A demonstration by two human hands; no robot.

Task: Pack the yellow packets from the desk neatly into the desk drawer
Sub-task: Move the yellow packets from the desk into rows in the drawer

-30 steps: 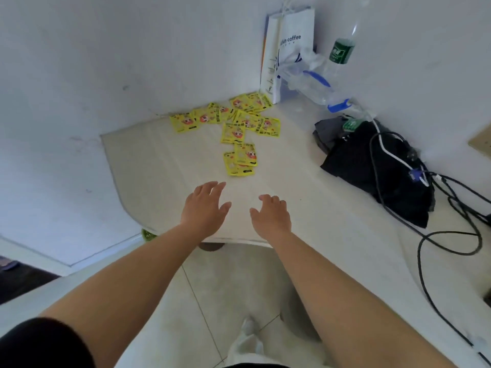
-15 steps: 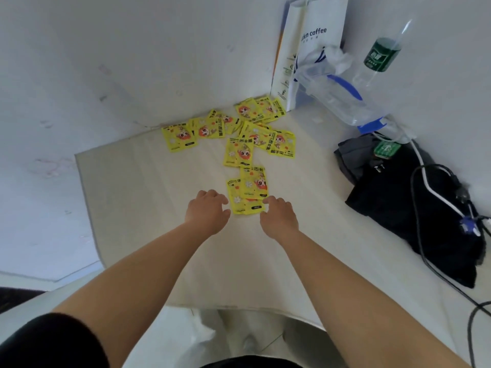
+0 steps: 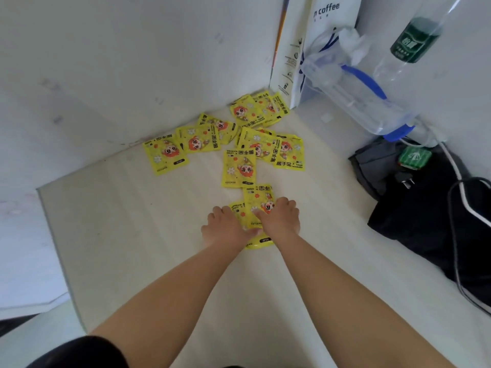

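Two overlapping glossy yellow cartoon-printed packets lie under both hands on the pale wooden desk. The right hand curls fingers and thumb onto the upper one. The left hand bends its fingers at the lower one's edge; I cannot tell whether it grips. Beyond the fingertips, loose yellow packets are strewn toward the wall; right of the fingers sits a black cloth bundle.

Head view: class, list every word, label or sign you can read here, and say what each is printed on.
"n coffee": on the white paper bag; the start of the name is out of sight.
"HAND WARMER": on a yellow packet; its larger characters and small print are too blurred to read.
White upward arrow, no words: on the small green tag.
Green bottle label: print too blurred to read.
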